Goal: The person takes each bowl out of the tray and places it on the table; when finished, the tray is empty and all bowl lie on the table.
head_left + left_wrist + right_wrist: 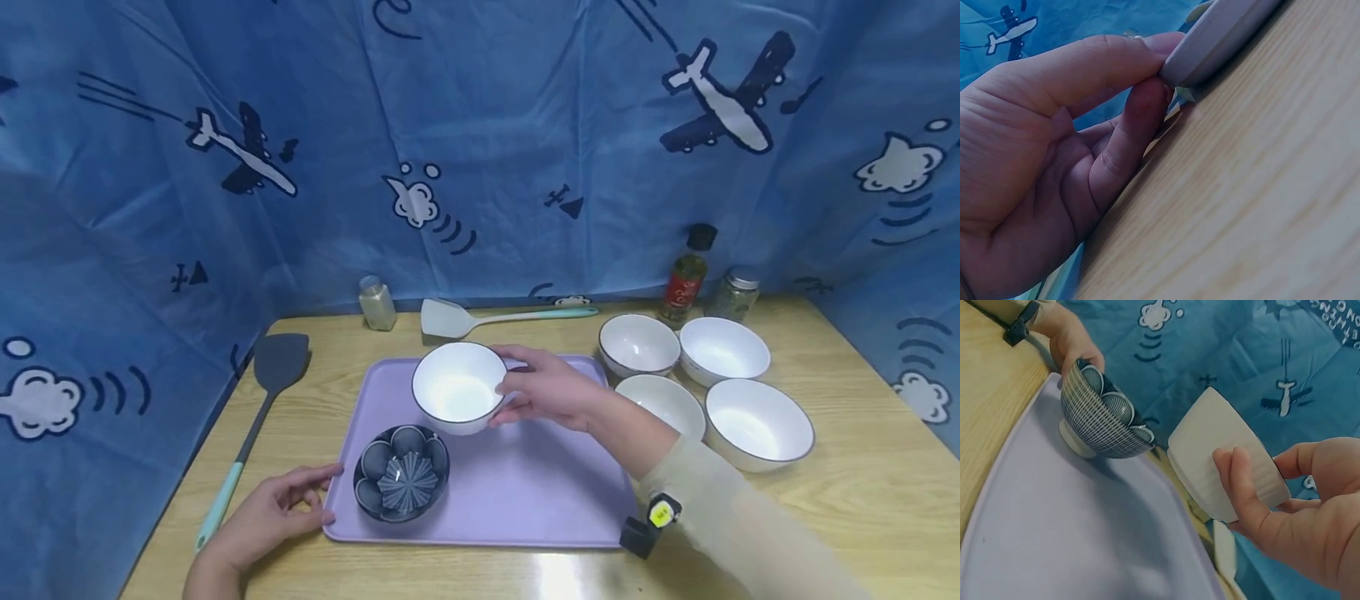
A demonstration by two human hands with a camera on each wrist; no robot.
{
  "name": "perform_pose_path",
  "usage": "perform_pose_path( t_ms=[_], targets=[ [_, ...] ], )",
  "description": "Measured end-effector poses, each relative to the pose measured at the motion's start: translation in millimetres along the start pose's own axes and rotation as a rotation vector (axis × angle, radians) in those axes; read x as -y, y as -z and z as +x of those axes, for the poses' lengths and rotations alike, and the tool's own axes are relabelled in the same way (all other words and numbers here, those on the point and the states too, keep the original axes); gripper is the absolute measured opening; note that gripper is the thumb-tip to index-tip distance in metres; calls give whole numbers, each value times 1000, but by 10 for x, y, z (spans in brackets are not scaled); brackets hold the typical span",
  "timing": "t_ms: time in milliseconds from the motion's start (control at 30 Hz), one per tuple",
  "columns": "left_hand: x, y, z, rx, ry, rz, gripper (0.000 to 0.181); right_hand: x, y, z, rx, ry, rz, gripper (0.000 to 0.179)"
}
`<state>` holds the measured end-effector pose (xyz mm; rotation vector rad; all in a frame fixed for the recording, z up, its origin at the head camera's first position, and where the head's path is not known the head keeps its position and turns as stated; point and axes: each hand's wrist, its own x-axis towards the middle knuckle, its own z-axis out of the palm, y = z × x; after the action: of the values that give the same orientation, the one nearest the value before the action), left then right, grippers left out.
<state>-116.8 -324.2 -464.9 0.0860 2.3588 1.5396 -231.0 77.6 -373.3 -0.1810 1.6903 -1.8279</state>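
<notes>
My right hand [551, 387] grips a white bowl [459, 383] with a thin dark rim, thumb at the rim and fingers under its side. In the right wrist view this bowl [1219, 456] is tilted and held above the purple tray [525, 492]. My left hand [273, 512] pinches the tray's left edge between thumb and fingers, as the tray rim [1210, 47] shows in the left wrist view. A dark blue bowl with a petal pattern [401, 475] stands on the tray's left part, close to my left hand.
On the right stand several white bowls [757, 421]. Behind them are a sauce bottle [684, 283] and a lidded jar [735, 296]. A small shaker [377, 304] and a white spatula [450, 320] lie along the back. A dark spatula [279, 362] lies left; a blue curtain [480, 167] encloses the table.
</notes>
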Motion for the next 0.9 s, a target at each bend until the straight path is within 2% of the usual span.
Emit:
perform_pose_path(
  t_ms=[400, 567, 733, 900],
  targets=[
    [-1, -13, 16, 9, -15, 6, 65, 78, 205, -470, 53, 33, -64, 71],
    [-14, -12, 4, -1, 9, 0, 66, 81, 295, -671, 49, 21, -100, 71],
    [-23, -4, -9, -14, 31, 1, 66, 57, 415, -896, 93, 38, -139, 71],
    [-15, 0, -10, 3, -8, 4, 65, -18, 544, -1142, 102, 33, -172, 72]
  ],
)
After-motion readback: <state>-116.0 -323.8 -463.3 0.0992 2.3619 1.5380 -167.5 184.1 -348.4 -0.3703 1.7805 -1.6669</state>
